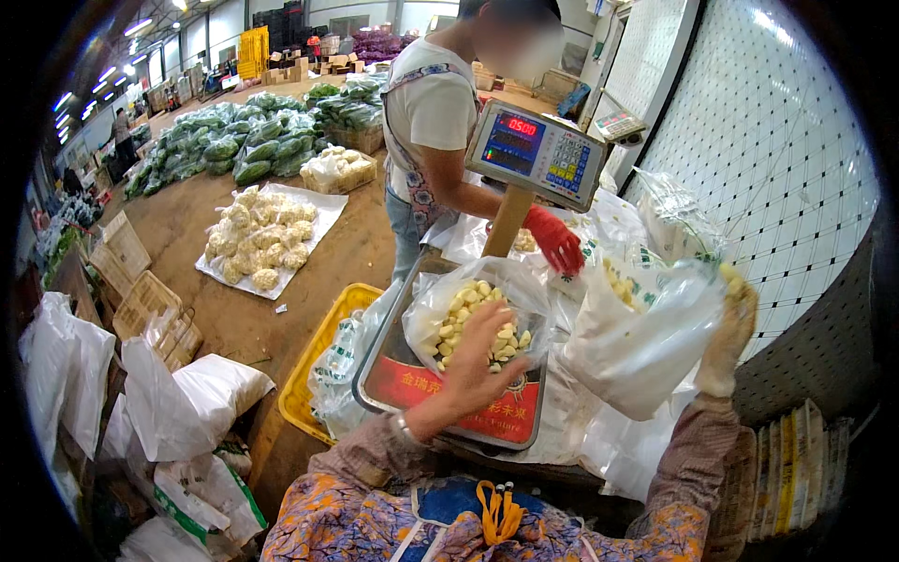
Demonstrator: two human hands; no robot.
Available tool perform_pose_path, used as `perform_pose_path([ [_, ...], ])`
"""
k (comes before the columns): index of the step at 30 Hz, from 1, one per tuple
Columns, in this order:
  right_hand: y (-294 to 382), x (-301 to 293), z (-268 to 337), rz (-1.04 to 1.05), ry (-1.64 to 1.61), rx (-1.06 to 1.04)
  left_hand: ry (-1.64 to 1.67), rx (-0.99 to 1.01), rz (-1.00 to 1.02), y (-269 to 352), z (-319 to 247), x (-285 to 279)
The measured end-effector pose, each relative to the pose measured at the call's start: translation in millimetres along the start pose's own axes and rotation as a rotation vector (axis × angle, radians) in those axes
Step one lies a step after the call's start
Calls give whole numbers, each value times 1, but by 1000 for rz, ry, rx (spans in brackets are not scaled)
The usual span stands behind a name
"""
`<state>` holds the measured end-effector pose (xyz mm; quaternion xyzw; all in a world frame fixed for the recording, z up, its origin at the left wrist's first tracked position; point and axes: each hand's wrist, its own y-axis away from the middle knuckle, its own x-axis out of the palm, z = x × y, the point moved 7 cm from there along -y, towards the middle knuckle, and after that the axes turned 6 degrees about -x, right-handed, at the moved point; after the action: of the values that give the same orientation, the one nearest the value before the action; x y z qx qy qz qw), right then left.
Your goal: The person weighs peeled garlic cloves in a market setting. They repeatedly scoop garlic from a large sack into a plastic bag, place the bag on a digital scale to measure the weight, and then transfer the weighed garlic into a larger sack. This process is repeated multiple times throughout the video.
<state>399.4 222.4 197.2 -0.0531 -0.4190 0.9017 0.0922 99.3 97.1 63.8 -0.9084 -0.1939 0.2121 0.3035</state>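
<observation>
My left hand (477,365), bare, hovers with fingers spread over a clear plastic bag (421,309) of peeled garlic cloves (460,316). The open bag rests on the platform of an electronic scale (484,421), whose display (516,140) shows lit red digits. At the right, my gloved right hand (734,337) is beside a large white plastic bag (632,351), blurred by motion. Pale cloves (730,277) show at its fingertips. Whether it also grips the bag's edge is unclear. More garlic cloves (618,284) lie inside the white bag's mouth.
Across the scale a person (435,105) reaches a red-gloved hand (558,239) toward the table. A yellow crate (323,372) stands left of the scale. Bagged garlic (260,235) lies on a floor sheet, with bagged green vegetables (246,137) behind. A tiled wall (786,175) bounds the right.
</observation>
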Motion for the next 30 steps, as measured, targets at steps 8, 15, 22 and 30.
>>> perform_pose_path([
  [8,87,-30,-136,394,404,186,-317,-164,-237,29,55,-78],
  [15,49,32,-47,445,718,-579,-427,-185,-227,45,61,-80],
  [22,54,27,-217,1061,984,358,-362,-131,-272,43,43,-84],
  [30,77,52,-186,1268,892,30,-326,-192,-274,52,45,-97],
])
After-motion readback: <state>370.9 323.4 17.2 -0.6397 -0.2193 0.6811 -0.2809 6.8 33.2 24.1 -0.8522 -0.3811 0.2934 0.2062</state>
